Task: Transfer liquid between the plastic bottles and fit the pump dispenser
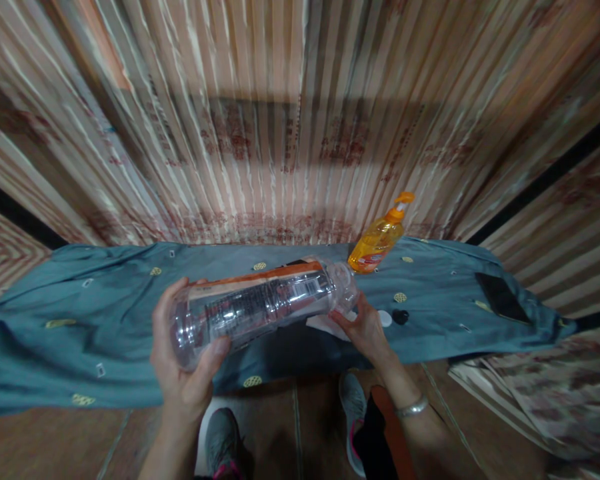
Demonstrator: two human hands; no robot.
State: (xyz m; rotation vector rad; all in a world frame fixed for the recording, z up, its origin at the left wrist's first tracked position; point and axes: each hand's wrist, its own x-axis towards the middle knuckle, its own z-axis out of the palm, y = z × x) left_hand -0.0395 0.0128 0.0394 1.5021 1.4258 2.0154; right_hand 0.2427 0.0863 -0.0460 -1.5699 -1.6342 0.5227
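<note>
A large clear plastic bottle [260,307] with a printed label and an orange strip is held nearly level above the cloth-covered surface. Its wide rounded end rests in my left hand [183,353], with the thumb over the near side and the other fingers partly hidden behind. At the narrower neck end, my right hand [363,327] grips with thumb and fingers. Under the neck lies a white flat piece [330,327], partly covered by the bottle. Just right of my right hand are a white round disc [384,318] and a small black piece [401,317].
A pump bottle [377,243] of orange liquid stands at the back, by the striped curtain [260,133]. Further right lies a dark flat rectangular object [503,297]. A blue-green cloth [115,287] covers the surface. Dark poles [545,177] rise at both sides.
</note>
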